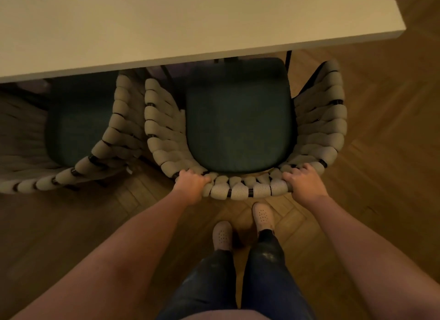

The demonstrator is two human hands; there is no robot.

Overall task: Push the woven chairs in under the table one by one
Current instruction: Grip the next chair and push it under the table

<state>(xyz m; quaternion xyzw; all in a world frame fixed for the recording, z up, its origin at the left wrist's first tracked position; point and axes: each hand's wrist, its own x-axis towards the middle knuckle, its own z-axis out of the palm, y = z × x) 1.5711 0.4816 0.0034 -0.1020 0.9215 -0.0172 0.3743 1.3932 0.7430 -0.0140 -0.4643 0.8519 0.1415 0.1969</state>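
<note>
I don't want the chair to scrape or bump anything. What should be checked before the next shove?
1. Left hand gripping the chair back: ok.
2. Right hand gripping it: ok.
3. Gap to the neighbouring chair: narrow but apart, ok.
4. Green cushion front under the table edge: ok.
5. Armrests clearing the tabletop: cannot tell.
6. Feet behind the chair: ok.

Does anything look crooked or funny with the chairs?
Yes, the left chair sits turned at an angle to the table, its back swinging out, while the right chair faces the table straight. Both hands, left hand and right hand, grip the right chair's back. Nothing looks spilled or broken.
</note>
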